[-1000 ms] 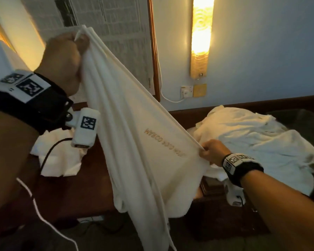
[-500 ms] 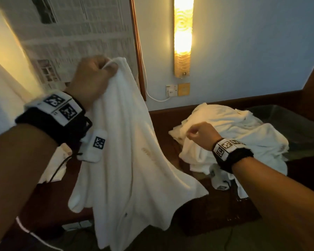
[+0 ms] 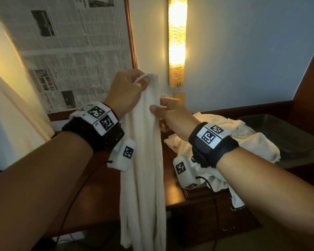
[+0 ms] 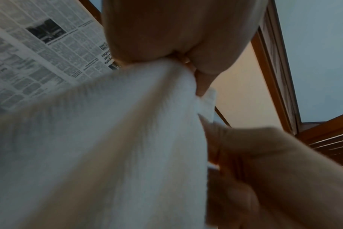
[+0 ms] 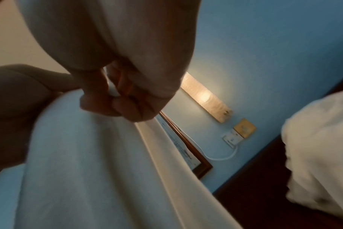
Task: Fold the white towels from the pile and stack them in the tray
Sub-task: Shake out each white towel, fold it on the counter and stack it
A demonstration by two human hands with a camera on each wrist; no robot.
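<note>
Head view: left hand [image 3: 124,92] clenched round top corner of hanging white towel [image 3: 143,160]; right hand [image 3: 172,115] pinching its edge just below; pile [image 3: 243,140] behind on wooden table [image 3: 176,198].
Left wrist: fingers [image 4: 204,80] curled on cloth.
Right wrist: fingers [image 5: 125,105] curled, gripping fabric.

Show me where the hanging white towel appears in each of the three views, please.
Head: towel hangs down the centre, between both wrists.
Left wrist: towel fills the lower left.
Right wrist: towel fills the lower left and centre.
Shared landmark: the right hand at the towel's edge.
</note>
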